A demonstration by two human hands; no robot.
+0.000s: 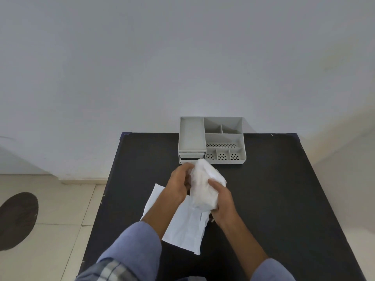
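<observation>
Both hands hold a crumpled white plastic bag (204, 183) above the middle of a black table (274, 199). My left hand (178, 182) grips its left side, fingers curled around the top edge. My right hand (220, 196) clasps its right and lower side, thumb pressed on the front. Under my forearms a flat white paper bag (186, 228) lies on the table, partly covered by them. What is inside the plastic bag is hidden.
A grey plastic desk organiser (212, 139) with several compartments and a small drawer stands at the table's far edge against the white wall. Tiled floor with a dark round mat (17, 220) lies to the left.
</observation>
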